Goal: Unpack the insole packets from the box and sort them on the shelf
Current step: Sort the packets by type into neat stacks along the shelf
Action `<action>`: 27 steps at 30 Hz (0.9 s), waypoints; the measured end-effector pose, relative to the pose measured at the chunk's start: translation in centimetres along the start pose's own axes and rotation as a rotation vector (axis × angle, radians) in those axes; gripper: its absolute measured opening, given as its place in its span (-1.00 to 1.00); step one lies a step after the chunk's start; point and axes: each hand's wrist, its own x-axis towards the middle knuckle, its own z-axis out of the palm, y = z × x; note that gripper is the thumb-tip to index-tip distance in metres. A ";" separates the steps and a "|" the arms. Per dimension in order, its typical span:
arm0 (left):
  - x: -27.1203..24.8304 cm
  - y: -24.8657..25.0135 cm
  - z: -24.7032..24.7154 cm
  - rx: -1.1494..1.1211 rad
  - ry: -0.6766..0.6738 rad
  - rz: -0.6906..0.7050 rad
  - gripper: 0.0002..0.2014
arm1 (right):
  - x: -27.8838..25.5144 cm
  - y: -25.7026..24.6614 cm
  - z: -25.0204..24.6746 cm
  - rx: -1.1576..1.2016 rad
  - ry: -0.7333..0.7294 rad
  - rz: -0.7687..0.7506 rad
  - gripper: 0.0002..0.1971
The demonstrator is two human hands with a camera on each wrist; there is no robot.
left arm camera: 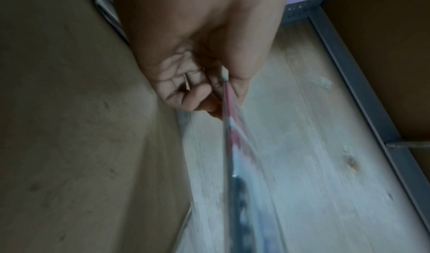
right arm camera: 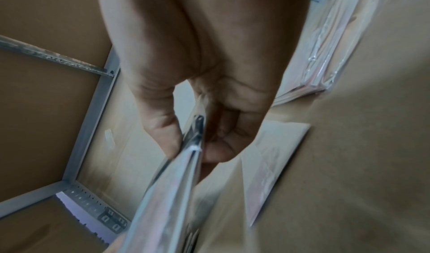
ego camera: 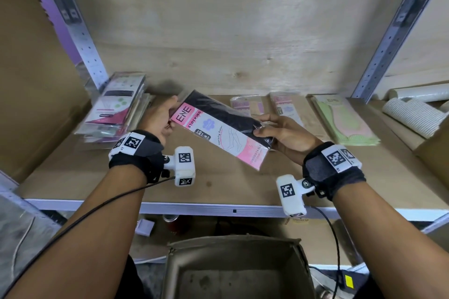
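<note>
Both hands hold one flat packet (ego camera: 218, 128) above the wooden shelf (ego camera: 243, 184); it has a pink and white card reading "ENE STOCKING" over dark fabric. My left hand (ego camera: 160, 116) pinches its upper left end, my right hand (ego camera: 281, 136) pinches its right edge. In the left wrist view the fingers (left arm camera: 193, 98) clamp the packet (left arm camera: 235, 146) edge-on. The right wrist view shows thumb and fingers (right arm camera: 163, 128) squeezing the packet's edge (right arm camera: 181, 174). Below the shelf stands an open cardboard box (ego camera: 238, 272); no packets show in the visible part of its inside.
A leaning stack of packets (ego camera: 114, 109) sits at the shelf's left. Three piles lie further back: two pinkish packets (ego camera: 245, 104), (ego camera: 286, 107) and a green pile (ego camera: 345, 121). White rolls (ego camera: 413, 114) lie in a box at the right. Metal uprights (ego camera: 80, 31), (ego camera: 393, 31) flank the bay.
</note>
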 end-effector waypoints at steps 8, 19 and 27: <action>-0.6 0.4 -0.4 -0.350 -0.147 -0.160 -0.81 | -0.1 0.0 -0.3 -0.003 0.043 -0.018 -0.66; -0.8 -0.1 -0.8 -0.589 -0.257 -0.207 -0.37 | -0.2 0.0 0.5 0.165 0.023 0.029 -0.68; -4.0 -1.6 2.2 0.027 -0.612 -0.147 -0.47 | 0.7 0.6 2.7 0.292 0.152 0.072 -0.62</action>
